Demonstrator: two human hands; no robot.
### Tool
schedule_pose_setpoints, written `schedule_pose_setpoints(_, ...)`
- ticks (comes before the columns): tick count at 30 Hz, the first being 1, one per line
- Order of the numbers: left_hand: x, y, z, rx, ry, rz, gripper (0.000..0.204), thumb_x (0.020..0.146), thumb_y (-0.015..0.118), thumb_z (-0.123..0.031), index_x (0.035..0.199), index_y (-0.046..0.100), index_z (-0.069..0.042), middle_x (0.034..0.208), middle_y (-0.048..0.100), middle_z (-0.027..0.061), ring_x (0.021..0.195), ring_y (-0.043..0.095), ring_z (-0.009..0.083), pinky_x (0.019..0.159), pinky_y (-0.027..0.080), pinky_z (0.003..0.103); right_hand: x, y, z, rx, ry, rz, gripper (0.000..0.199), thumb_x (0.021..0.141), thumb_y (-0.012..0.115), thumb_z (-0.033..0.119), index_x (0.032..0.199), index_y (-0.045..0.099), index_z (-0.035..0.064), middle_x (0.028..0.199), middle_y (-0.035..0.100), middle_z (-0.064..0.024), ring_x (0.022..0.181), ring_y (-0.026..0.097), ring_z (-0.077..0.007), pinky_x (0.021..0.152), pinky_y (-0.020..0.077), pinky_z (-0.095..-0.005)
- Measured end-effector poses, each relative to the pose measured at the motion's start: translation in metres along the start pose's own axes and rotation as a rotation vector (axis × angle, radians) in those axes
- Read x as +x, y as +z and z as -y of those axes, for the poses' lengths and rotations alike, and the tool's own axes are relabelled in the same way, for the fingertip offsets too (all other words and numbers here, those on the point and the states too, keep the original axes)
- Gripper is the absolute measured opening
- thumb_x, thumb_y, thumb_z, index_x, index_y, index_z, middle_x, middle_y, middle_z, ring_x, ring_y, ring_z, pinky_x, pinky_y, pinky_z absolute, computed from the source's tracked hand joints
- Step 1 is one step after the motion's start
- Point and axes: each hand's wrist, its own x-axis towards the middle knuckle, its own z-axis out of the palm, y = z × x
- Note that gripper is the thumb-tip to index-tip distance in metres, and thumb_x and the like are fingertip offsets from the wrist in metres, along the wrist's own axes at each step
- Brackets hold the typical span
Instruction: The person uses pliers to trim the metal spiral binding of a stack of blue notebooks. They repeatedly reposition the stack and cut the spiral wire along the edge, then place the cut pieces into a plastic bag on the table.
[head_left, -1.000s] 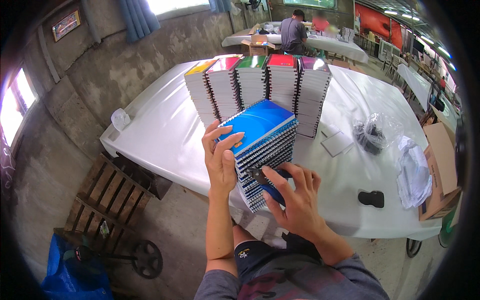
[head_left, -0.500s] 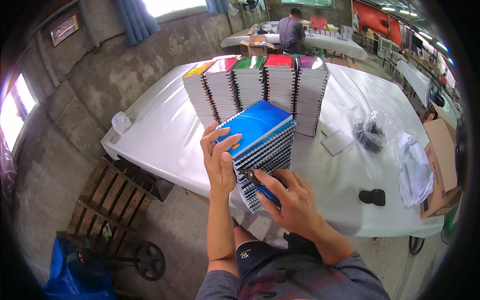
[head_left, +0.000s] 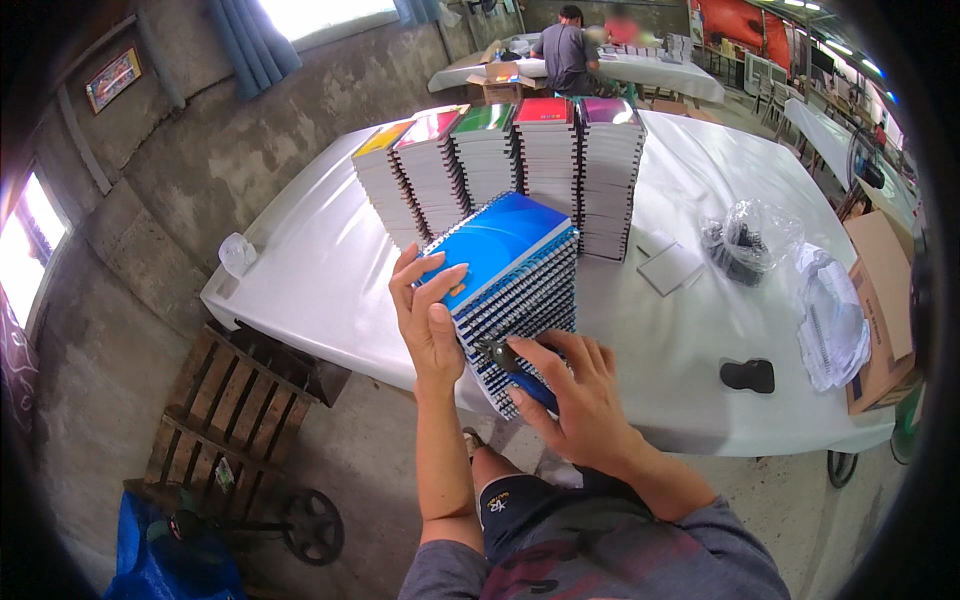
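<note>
A tall stack of blue-covered spiral notebooks [head_left: 515, 230] stands at the table's near edge, its wire-bound side facing me at a slant. My left hand [head_left: 432, 320] wraps round the stack's left corner, with fingers resting on the top cover and the thumb along the side. In my right hand [head_left: 580, 390] is a pair of blue-handled cutting pliers [head_left: 530, 385]. The jaws touch the bindings near the stack's left edge, partway down; what lies between them is too small to make out.
Behind stand several notebook stacks [head_left: 545, 165] with yellow, pink, green, red and purple covers. To the right lie a small pale pad [head_left: 668, 270], a plastic bag of black coils [head_left: 740, 250], a black object [head_left: 747, 376], clear plastic [head_left: 832, 320] and a cardboard box [head_left: 880, 330]. Two people sit farther back.
The view has shifted slightly. Both hands keep their places on the stack, and the right fingers and thumb sit a little farther apart around the pliers' handles.
</note>
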Motion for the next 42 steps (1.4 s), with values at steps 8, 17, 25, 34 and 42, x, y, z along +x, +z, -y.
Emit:
schedule_pose_setpoints(8, 0.0, 0.0, 0.002, 0.027, 0.009, 0.005, 0.053, 0.098, 0.026, -0.045, 0.101, 0.063, -0.008, 0.117, 0.051, 0.0145, 0.129, 0.034, 0.0346, 0.105, 0.027, 0.049, -0.001, 0.001, 0.0, -0.19, -0.059, -0.002, 0.047, 0.083, 0.064, 0.029, 0.127, 0.051, 0.0175, 0.106, 0.051, -0.0077, 0.093, 0.05, -0.0236, 0.077, 0.0362, -0.0438)
schedule_pose_setpoints(17, 0.0, 0.002, 0.004, 0.005, 0.062, -0.032, 0.049, 0.099, 0.03, -0.042, 0.102, 0.065, -0.01, 0.114, 0.053, 0.014, 0.126, 0.035, 0.036, 0.102, 0.031, 0.048, 0.002, -0.006, 0.0, 1.001, 0.498, 0.397, 0.034, 0.09, 0.056, 0.021, 0.121, 0.049, 0.0093, 0.089, 0.056, -0.0114, 0.073, 0.055, -0.0282, 0.065, 0.0457, -0.039)
schedule_pose_setpoints(25, 0.0, 0.002, 0.004, 0.016, 0.042, -0.03, 0.049, 0.099, 0.029, -0.043, 0.102, 0.065, -0.009, 0.114, 0.054, 0.014, 0.126, 0.035, 0.0355, 0.103, 0.03, 0.049, -0.009, 0.0, 0.0, -0.032, 0.024, 0.02, 0.043, 0.087, 0.059, 0.029, 0.128, 0.049, 0.0164, 0.11, 0.05, -0.0097, 0.101, 0.047, -0.0248, 0.088, 0.032, -0.0455)
schedule_pose_setpoints(34, 0.0, 0.003, 0.006, 0.004, 0.048, -0.033, 0.049, 0.098, 0.029, -0.042, 0.102, 0.064, -0.009, 0.113, 0.054, 0.0146, 0.126, 0.036, 0.0361, 0.104, 0.029, 0.05, -0.01, 0.007, -0.007, -0.223, -0.07, -0.015, 0.05, 0.082, 0.063, 0.03, 0.129, 0.051, 0.0196, 0.11, 0.049, -0.0082, 0.101, 0.046, -0.0249, 0.083, 0.0315, -0.0474)
schedule_pose_setpoints(42, 0.0, 0.0, 0.005, 0.086, 0.044, 0.005, 0.055, 0.098, 0.022, -0.047, 0.103, 0.06, -0.007, 0.115, 0.051, 0.0145, 0.128, 0.035, 0.0347, 0.105, 0.029, 0.048, -0.009, 0.007, -0.014, 0.06, -0.026, 0.06, 0.045, 0.085, 0.062, 0.025, 0.128, 0.052, 0.0146, 0.097, 0.053, -0.0099, 0.085, 0.052, -0.0271, 0.072, 0.0416, -0.0373)
